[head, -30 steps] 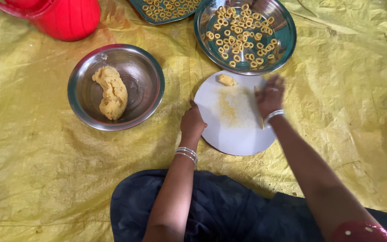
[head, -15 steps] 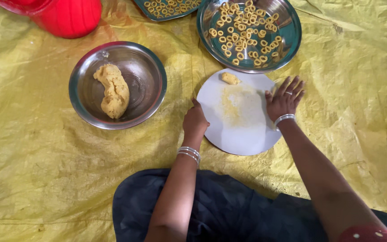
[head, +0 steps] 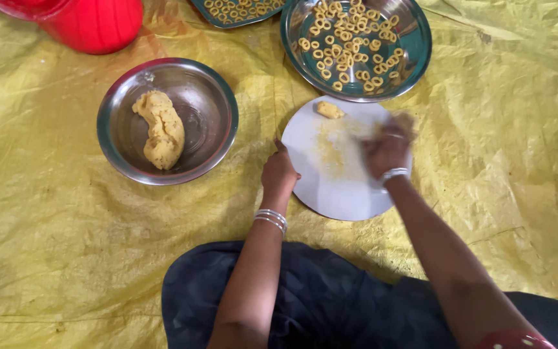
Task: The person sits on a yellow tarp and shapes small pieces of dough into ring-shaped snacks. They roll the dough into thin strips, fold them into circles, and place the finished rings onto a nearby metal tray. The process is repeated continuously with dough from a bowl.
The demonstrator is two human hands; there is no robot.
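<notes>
A dark-clothed lap (head: 330, 304) is seen nearest, on a yellow sheet (head: 53, 258) spread over the floor. Just beyond it, the left hand (head: 279, 173) is rested at the near-left rim of a white round board (head: 340, 194), its fingers curled together against the edge. The right hand (head: 389, 147) is laid on the board's right side; it is blurred, so whether its fingers are spread or pressed together cannot be told. Yellow crumbs (head: 330, 150) are scattered mid-board, and a small dough piece (head: 329, 110) lies at its far edge. To the left, a dough lump (head: 161, 129) sits in a steel bowl (head: 217, 97). Farther off, a steel plate (head: 421, 45) holds dough rings (head: 350, 48), beside a tray (head: 227, 16) and a red container (head: 92, 26).
</notes>
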